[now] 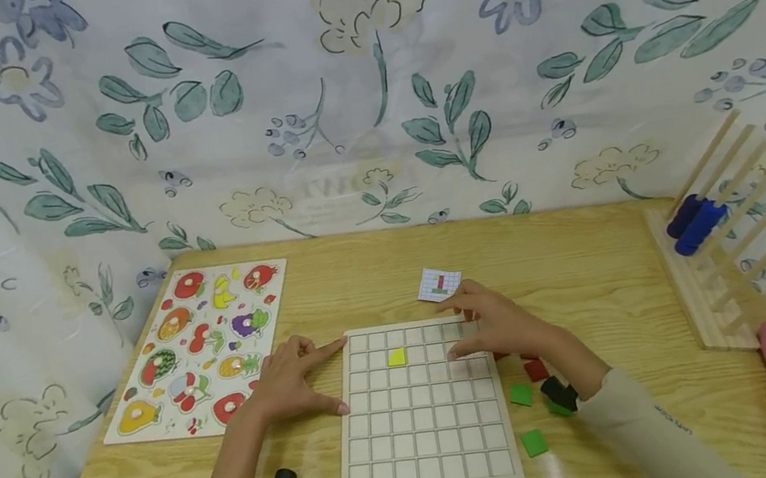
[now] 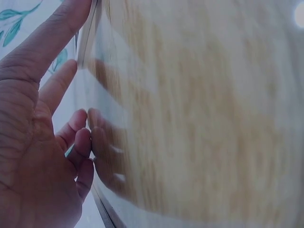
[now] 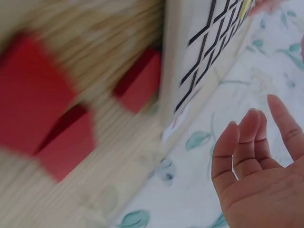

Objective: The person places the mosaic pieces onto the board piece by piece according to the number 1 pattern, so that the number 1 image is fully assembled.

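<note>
From my end, I read the left hand (image 1: 289,382) with forefinger and thumb spread wide, touching the board (image 1: 427,435) at its 11 and 9 o'clock edges, gripping nothing. The right hand (image 1: 499,323), at 2 o'clock, has its thumb well apart from curved fingers and looks empty. A yellow tile (image 1: 397,357) sits on the grid towards 11; green tiles (image 1: 521,394) lie beyond the edge at 3 to 4. I'd expect light, stiff, slick tiles, best pinched by opposite sides, and a rigid board, steadied by its rim. A card (image 1: 439,284) lies at 1.
</note>
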Demonstrator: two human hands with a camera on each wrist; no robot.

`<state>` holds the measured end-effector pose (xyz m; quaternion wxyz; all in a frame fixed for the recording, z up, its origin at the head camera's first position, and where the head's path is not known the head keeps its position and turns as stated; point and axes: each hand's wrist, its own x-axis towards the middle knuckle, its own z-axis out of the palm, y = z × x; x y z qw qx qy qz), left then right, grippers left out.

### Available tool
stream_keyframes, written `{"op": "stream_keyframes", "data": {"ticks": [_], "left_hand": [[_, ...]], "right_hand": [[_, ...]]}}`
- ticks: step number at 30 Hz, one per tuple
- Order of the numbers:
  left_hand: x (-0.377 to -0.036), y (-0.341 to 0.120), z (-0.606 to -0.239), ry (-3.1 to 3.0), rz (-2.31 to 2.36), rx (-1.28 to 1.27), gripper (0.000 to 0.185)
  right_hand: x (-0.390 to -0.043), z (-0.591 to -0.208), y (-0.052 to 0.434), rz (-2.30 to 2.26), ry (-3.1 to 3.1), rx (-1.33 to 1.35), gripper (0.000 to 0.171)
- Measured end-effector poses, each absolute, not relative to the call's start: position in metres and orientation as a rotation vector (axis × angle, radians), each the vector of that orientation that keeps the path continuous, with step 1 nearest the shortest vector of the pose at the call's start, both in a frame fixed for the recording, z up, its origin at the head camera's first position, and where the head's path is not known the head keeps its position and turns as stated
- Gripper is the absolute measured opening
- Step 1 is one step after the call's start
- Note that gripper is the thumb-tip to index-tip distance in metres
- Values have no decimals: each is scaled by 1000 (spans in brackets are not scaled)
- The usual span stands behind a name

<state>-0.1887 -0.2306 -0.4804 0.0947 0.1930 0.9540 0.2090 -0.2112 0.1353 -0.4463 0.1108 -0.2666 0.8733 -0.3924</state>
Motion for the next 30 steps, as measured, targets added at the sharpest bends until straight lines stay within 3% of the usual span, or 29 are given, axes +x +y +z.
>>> {"op": "stream_keyframes", "data": {"ticks": [9,30], "left_hand": [[-190,-230,-482,2818,590,557,100],[-191,-231,-485,2833,596,566,99]], "right_hand": [[-202,-453,172,-1232,2531,-728,74],[-192,-466,206,-1205,2621,-681,72]]}}
